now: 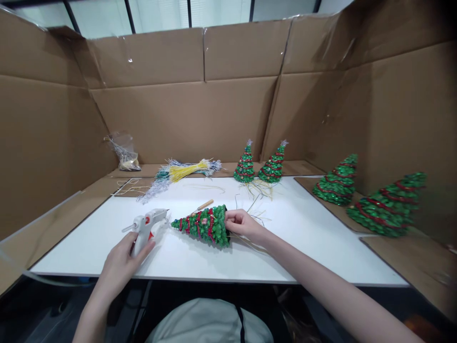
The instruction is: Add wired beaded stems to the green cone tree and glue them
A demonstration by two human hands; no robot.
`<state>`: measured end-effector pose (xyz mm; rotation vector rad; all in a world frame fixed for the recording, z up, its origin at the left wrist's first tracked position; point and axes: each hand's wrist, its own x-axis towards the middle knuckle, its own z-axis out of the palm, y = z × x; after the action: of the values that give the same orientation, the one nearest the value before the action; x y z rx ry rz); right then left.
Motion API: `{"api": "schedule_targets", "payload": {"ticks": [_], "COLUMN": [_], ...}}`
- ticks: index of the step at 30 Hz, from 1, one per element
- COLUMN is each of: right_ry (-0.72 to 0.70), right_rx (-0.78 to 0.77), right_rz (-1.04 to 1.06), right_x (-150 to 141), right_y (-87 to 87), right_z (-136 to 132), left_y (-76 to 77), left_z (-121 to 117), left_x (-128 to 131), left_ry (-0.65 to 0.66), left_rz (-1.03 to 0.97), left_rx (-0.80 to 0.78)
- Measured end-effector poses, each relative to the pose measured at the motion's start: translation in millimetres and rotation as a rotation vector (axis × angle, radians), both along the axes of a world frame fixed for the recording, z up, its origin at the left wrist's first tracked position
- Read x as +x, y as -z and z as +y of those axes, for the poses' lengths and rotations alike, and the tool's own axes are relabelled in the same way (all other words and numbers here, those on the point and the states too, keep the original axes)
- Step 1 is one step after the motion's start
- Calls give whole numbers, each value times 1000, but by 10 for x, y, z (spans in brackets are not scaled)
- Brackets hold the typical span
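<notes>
My left hand (123, 259) is wrapped round the handle of a white hot glue gun (144, 227) with an orange trigger. The gun's nozzle points right, toward the tip of a small green tinsel Christmas tree (203, 226) lying on its side. Red garland and small ornaments run round that tree. At its wide base, my right hand (243, 223) pinches the rim, with some fingertips hidden inside. Strands of thin wire or string trail from the base under my right wrist. Behind the tree lies a tool with a wooden handle (205, 205).
Two star-topped trees (244, 164) (273, 164) stand at the back, two more trees (337, 181) (389, 205) at the right. Bundles of coloured wire strands (187, 170) and a plastic bag (125, 152) lie at back left. Cardboard walls (182, 114) enclose the white board (267, 267).
</notes>
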<state>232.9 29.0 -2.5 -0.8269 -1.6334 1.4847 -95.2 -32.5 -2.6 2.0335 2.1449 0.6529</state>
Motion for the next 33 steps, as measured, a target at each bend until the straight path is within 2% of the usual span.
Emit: {"api": "schedule_targets", "payload": {"ticks": [4, 11, 24, 30, 33], "right_ry": [-11, -14, -11, -15, -17], "right_rx": [-12, -11, 12, 5, -2], "right_rz": [-5, 2, -14, -9, -6], "right_x": [8, 16, 14, 16, 16], "right_y": [33, 52, 17, 6, 19], "right_z": [18, 27, 16, 10, 13], "left_y": [18, 9, -61, -50, -63], "left_z": [28, 17, -94, -148, -204], "left_x": [16, 69, 182, 249, 315], "left_ry": [12, 112, 125, 129, 144], "left_rz": [-67, -183, -441, -581, -623], "left_rx": [34, 133, 223, 94, 82]}}
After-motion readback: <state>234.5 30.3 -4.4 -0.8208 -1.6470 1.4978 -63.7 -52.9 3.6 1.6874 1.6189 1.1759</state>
